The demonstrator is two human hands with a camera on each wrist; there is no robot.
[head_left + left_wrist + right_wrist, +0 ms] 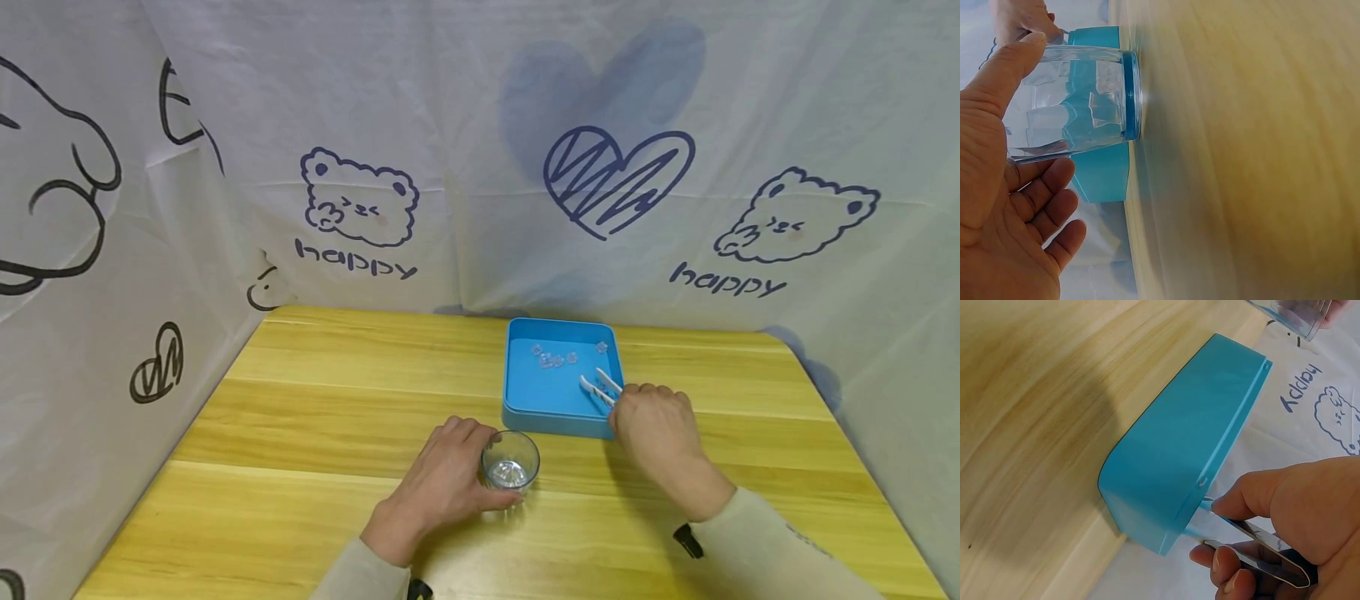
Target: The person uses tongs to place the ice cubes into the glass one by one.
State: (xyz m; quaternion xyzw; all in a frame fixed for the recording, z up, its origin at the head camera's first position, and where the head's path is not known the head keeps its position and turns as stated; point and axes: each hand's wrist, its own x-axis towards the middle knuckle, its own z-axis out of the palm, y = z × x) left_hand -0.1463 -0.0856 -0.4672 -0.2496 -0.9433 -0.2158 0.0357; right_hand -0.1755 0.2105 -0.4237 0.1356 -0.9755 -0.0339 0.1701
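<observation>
My left hand (pixel 442 479) holds a clear drinking glass (pixel 510 450) upright on the table, thumb on the near side and fingers on the far side. In the left wrist view a clear angular piece (pixel 1105 109) shows low in the glass. My right hand (pixel 660 429) grips small metal tongs (pixel 1266 547) with white tips, thumb on one arm and fingers on the other. The tong tips are apart and reach down into a square blue tray (pixel 558 423) at its right side. Several clear cubes (pixel 557 361) lie in the tray, mostly toward the back.
The tray stands near the back of the wood-grain table (pixel 337 417), just beyond the glass. White cloth (pixel 465 167) with bear and heart drawings hangs behind the table and along its left side.
</observation>
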